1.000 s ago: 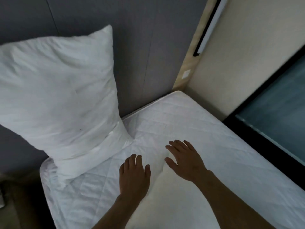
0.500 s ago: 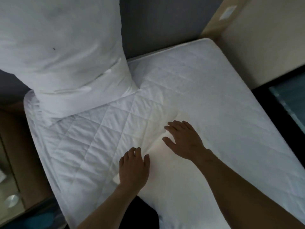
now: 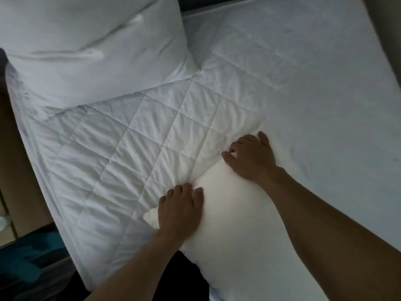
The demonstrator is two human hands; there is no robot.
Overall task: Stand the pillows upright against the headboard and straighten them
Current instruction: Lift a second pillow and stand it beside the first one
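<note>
Near the bed's front edge, our left hand and right hand have curled their fingers onto the flat pillow's far edge, ready to lift; the other pillow stands far left.

head view | looks steeply down, close over mattress; no second view

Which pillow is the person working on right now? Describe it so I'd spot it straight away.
Start at the quilted white mattress. One pillow stands at its far left corner; ignore that. The flat pillow lies at the near edge, cream-tinted rather than cool white, with the left hand and the right hand gripping its far corners.
</note>
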